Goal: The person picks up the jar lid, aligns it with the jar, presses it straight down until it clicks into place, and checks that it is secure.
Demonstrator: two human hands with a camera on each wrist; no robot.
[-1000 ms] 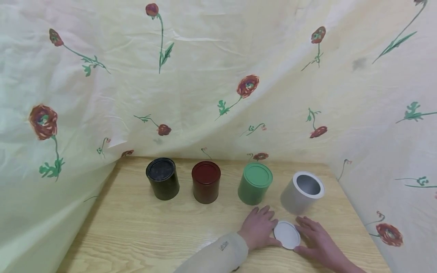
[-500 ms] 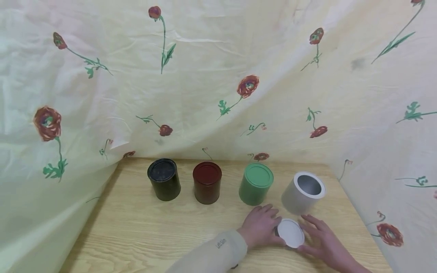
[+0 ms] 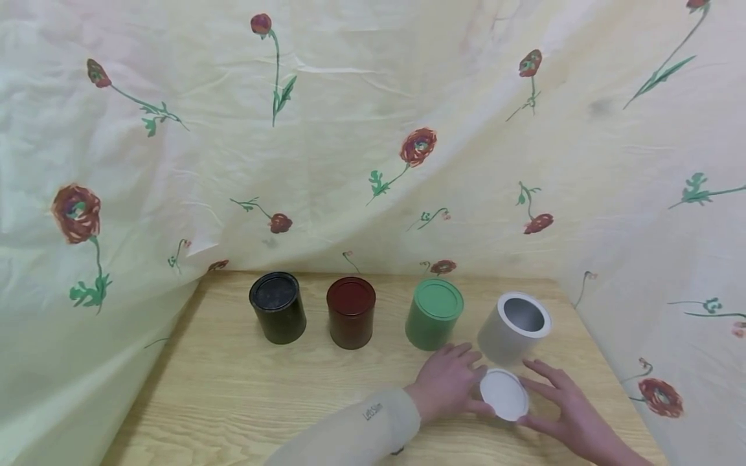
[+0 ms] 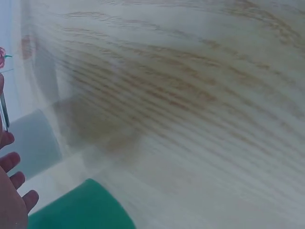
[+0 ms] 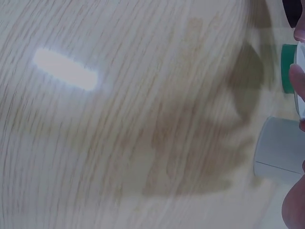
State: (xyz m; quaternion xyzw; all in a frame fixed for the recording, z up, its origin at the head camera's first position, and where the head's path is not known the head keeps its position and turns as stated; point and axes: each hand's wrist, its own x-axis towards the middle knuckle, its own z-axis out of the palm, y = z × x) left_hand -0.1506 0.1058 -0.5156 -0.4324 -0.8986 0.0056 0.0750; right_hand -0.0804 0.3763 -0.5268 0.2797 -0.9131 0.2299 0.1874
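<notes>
A round white lid (image 3: 504, 396) is held between my two hands in the head view, just in front of an uncovered light grey can (image 3: 506, 340). My left hand (image 3: 447, 383) holds its left edge with thumb and fingers. On the opposite edge, my right hand (image 3: 564, 409) grips with its thumb low and fingers above. Shadows on the tabletop in the right wrist view suggest the lid is off the surface. Only slivers of the lid (image 4: 4, 112) and left fingers (image 4: 17, 180) show in the left wrist view. The can's dark hollow inside is visible from above.
To the left of the grey can stand a green can (image 3: 434, 320), a dark red can (image 3: 351, 317) and a black can (image 3: 278, 310), all with lids on. They share a light wooden table (image 3: 245, 401). A flowered cloth (image 3: 350, 97) hangs behind and at both sides.
Both hands have shifted right and slightly away from me, carrying the lid closer to the grey can. The cans have stayed in place.
</notes>
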